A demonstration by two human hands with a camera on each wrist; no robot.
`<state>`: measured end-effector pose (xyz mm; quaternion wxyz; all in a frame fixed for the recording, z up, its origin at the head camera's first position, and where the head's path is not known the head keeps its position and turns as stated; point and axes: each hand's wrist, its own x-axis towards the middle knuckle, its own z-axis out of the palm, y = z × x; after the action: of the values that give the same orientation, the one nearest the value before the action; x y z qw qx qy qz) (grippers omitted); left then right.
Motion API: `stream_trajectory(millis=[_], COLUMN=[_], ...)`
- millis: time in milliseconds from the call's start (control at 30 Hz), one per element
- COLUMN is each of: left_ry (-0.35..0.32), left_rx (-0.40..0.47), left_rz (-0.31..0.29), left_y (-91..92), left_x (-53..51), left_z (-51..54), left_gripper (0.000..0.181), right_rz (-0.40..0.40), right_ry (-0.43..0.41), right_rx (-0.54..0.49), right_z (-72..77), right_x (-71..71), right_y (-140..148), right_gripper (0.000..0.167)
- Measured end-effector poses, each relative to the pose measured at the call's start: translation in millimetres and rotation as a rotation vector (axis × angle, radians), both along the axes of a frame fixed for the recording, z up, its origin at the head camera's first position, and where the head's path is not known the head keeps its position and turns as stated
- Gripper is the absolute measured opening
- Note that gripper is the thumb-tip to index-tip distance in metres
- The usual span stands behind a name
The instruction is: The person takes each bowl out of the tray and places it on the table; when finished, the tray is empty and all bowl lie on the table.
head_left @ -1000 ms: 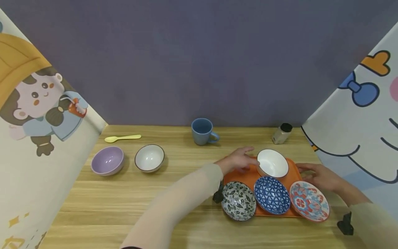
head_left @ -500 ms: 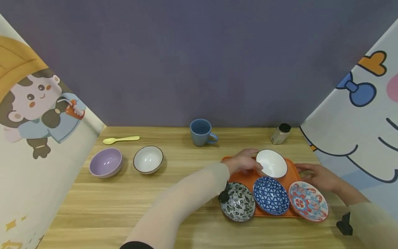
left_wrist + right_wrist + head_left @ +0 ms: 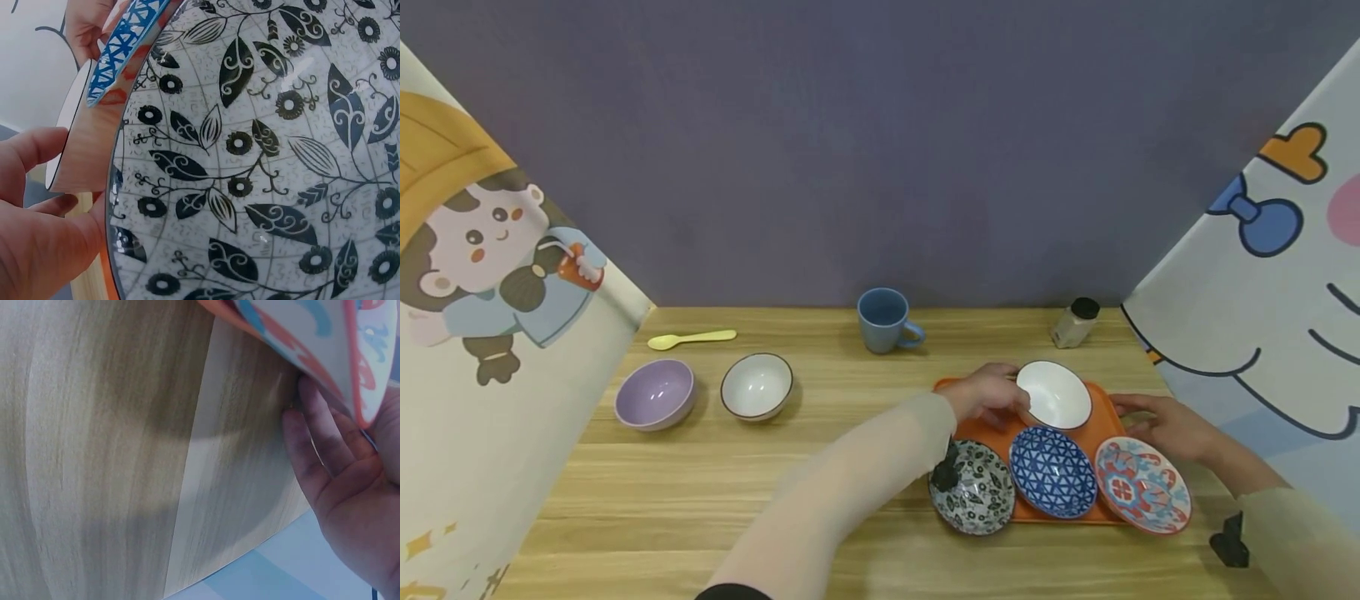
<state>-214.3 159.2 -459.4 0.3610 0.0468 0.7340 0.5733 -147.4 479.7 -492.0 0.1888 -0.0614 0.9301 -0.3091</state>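
A white bowl (image 3: 1056,397) with a dark rim sits at the back of an orange tray (image 3: 1108,421). My left hand (image 3: 988,392) grips its left side at the rim; in the left wrist view, fingers (image 3: 34,150) touch the bowl's edge (image 3: 87,150). My right hand (image 3: 1172,427) is at the tray's right edge with loosely extended fingers (image 3: 322,434), below the red-and-blue patterned dish (image 3: 1142,485); whether it touches the tray is hidden. Along the tray's front stand a blue triangle-patterned bowl (image 3: 1052,472) and a leaf-patterned bowl (image 3: 976,500).
To the left stand a purple bowl (image 3: 656,394) and another white bowl (image 3: 757,387), with a yellow spoon (image 3: 692,339) behind them. Near the back wall are a blue mug (image 3: 883,320) and a black-lidded jar (image 3: 1076,323). Printed panels (image 3: 1247,317) flank the wooden table (image 3: 760,492).
My left hand has shifted slightly right and lower, its fingers now over the white bowl's rim. The right hand, tray and dishes stay put while the view shifts slightly.
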Motion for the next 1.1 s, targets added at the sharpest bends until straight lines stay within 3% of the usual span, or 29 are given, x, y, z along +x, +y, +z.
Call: stream_trajectory(millis=[167, 433, 633, 933, 1100], left_ry=[-0.045, -0.112, -0.110, -0.090, -0.100], left_rx=[0.060, 0.105, 0.102, 0.087, 0.093], left_rz=[0.046, 0.226, 0.325, 0.345, 0.339], left_y=[3.8, 16.0, 19.9, 21.9, 19.7], left_x=[-1.1, -3.2, 2.9, 3.4, 2.7], left_z=[-5.5, -12.7, -2.6, 12.3, 15.5], left_gripper=[0.056, 0.058, 0.057, 0.059, 0.057], right_rz=[-0.016, -0.023, -0.023, -0.030, -0.024], right_ry=[-0.011, -0.017, -0.013, -0.017, -0.016], right_rx=[0.000, -0.002, 0.013, 0.042, 0.038], right_z=[0.8, 1.4, 3.3, 4.6, 3.3], right_x=[0.1, 1.7, 1.6, 0.1, 0.8], right_y=[-2, -4, -4, -2, -3], right_gripper=[0.065, 0.067, 0.066, 0.066, 0.066])
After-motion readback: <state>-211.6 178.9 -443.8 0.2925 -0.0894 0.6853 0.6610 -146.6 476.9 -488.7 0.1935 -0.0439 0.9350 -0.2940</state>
